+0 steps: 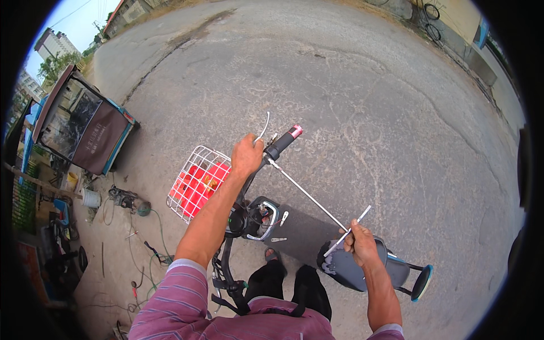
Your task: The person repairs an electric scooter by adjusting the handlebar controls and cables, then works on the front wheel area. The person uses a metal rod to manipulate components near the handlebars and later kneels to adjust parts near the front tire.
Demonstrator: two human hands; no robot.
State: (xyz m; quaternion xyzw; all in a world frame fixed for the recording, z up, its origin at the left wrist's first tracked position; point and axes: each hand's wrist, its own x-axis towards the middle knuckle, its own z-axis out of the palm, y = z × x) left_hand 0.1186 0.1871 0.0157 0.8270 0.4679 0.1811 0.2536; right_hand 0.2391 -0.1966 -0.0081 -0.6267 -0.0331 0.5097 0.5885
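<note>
A scooter stands in front of me, and my left hand (247,154) is closed at the base of its silver brake lever (265,126), beside the black handlebar grip (285,143) with a pink end. My right hand (360,243) is closed around the crossbar of a long T-handle wrench (310,197). The wrench's shaft runs slanting up to the handlebar, where its tip meets the lever mount; the exact contact is too small to make out. Below my right hand lies the worn grey seat (368,266). Two small silver pieces (284,218) lie near the open front compartment (263,218).
A white wire basket (195,153) holding something red is on the scooter's front. Hoses and cables (161,226), a small machine (127,199) and a white bucket (90,198) lie to the left. A covered three-wheeler (85,122) is parked beyond. A round blue-rimmed pad (422,283) sticks out behind the seat.
</note>
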